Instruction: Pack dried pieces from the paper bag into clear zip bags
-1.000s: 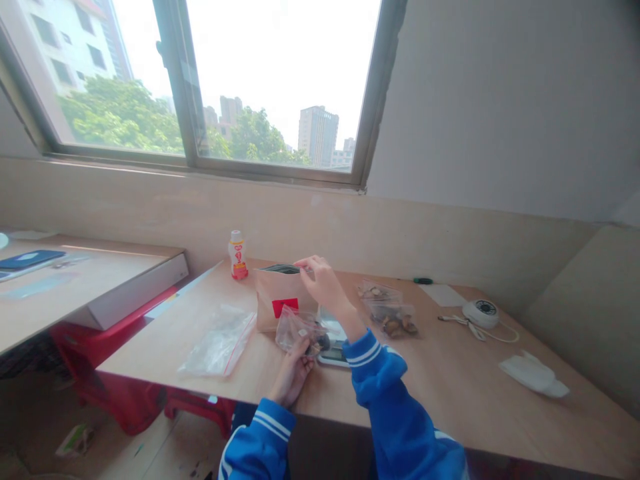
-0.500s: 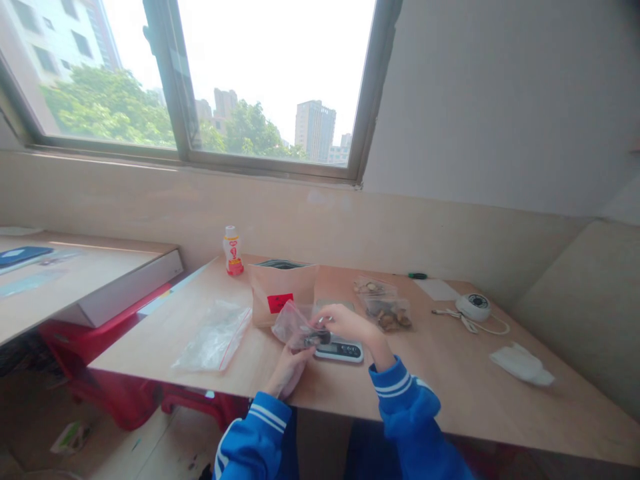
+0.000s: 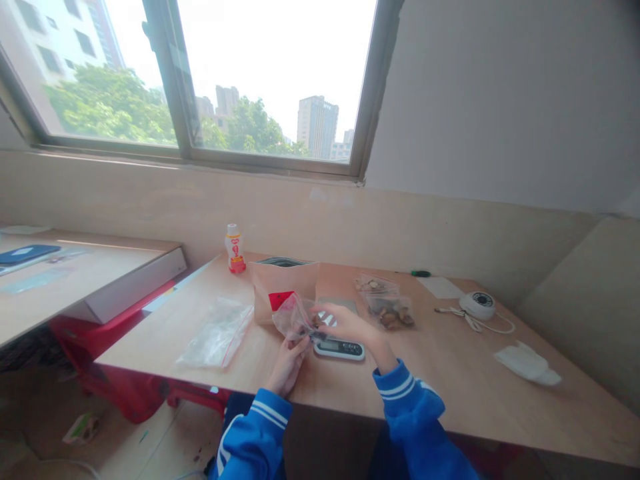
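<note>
My left hand (image 3: pixel 291 363) is closed on the lower edge of a clear plastic zip bag (image 3: pixel 289 321), which is tilted over the front of a digital kitchen scale (image 3: pixel 343 349). Fingers of my right hand (image 3: pixel 341 322) are pinched together at the bag's right end, above the scale, with a small brown piece (image 3: pixel 318 321) at their tips; its exact kind is too small to tell. Dark contents show faintly in the bag. Just behind it stands an open kraft paper pouch (image 3: pixel 260 293) with a red label. My right hand hides part of the scale's plate.
Right of the scale lie a bag of dried mushrooms (image 3: pixel 393 313) and a bag of pale slices (image 3: pixel 376 286). Empty plastic bags (image 3: pixel 215 337) rest at left, near a bottle (image 3: pixel 235 250). Farther right are a white dome camera (image 3: pixel 477 305) with cable and a white packet (image 3: pixel 527 365).
My right hand has drawn slightly up and back from the bag, and a brown piece now shows at its fingertips. The left hand keeps its hold on the bag.
</note>
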`<state>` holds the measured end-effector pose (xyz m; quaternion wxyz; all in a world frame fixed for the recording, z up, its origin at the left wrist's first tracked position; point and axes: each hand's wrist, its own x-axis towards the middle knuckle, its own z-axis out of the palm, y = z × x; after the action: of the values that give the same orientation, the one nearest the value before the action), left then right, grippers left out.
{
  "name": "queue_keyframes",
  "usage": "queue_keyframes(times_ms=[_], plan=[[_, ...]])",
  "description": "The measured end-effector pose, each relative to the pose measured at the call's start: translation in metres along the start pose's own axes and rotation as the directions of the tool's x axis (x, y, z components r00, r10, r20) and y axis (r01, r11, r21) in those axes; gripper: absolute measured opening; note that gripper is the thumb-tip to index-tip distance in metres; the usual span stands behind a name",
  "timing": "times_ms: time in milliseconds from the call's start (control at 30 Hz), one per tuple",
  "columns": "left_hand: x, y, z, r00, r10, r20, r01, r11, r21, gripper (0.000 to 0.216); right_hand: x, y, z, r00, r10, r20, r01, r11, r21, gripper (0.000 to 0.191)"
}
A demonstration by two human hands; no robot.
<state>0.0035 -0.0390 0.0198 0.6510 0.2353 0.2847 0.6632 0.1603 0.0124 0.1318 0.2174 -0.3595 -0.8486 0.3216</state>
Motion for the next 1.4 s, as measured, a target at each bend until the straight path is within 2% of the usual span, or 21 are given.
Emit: queue_keyframes(times_ms=[67,267,433,700,800,900,1033,1200,1400], plan=[[0.0003,-0.0011,-0.0015,1.000,-0.006,0.015,0.007,1.000,-0.012,0.037,-0.0007,0.0026,0.0011,0.999,0.038,0.000,-0.038,0.999,-0.024,0.044],[0.0007,-0.0021,-0.0028,0.997,-0.004,0.073,0.005,1.000,-0.015,0.040,-0.0031,0.0000,0.0004,0.996,0.076,-0.041,-0.077,0.997,-0.015,0.029],[0.0000,-0.0009,-0.0013,0.997,0.008,0.073,-0.008,1.000,0.002,0.040,-0.0030,-0.0024,-0.0018,0.999,0.051,0.014,-0.051,0.998,-0.037,0.022],[0.0015,-0.0017,-0.0026,0.999,0.032,0.003,-0.032,0.999,-0.030,0.043,-0.0060,-0.0017,-0.0026,1.000,0.030,-0.009,-0.030,0.998,-0.050,0.027],[0.0022,-0.0017,-0.0032,0.999,0.036,0.004,-0.036,0.999,-0.021,0.040,-0.0077,0.0017,-0.0022,0.999,0.047,-0.018,-0.047,0.998,0.037,0.021],[0.0031,-0.0021,-0.0053,0.999,0.033,0.000,-0.033,0.999,-0.020,0.040,-0.0091,0.0032,-0.0028,0.994,0.105,0.003,-0.105,0.987,0.122,0.026],[0.0045,-0.0029,-0.0093,0.999,0.034,-0.008,-0.034,0.999,-0.041,0.040,-0.0094,0.0023,-0.0044,0.988,0.149,0.049,-0.153,0.986,0.073,0.025],[0.0047,-0.0024,-0.0099,0.999,0.047,0.007,-0.046,0.998,-0.034,0.040,-0.0085,0.0000,-0.0048,0.988,0.112,0.105,-0.123,0.987,0.105,0.023],[0.0049,-0.0014,-0.0079,0.999,0.034,-0.008,-0.034,0.999,-0.033,0.031,-0.0088,-0.0008,-0.0012,0.983,0.169,0.070,-0.175,0.980,0.090,0.023]])
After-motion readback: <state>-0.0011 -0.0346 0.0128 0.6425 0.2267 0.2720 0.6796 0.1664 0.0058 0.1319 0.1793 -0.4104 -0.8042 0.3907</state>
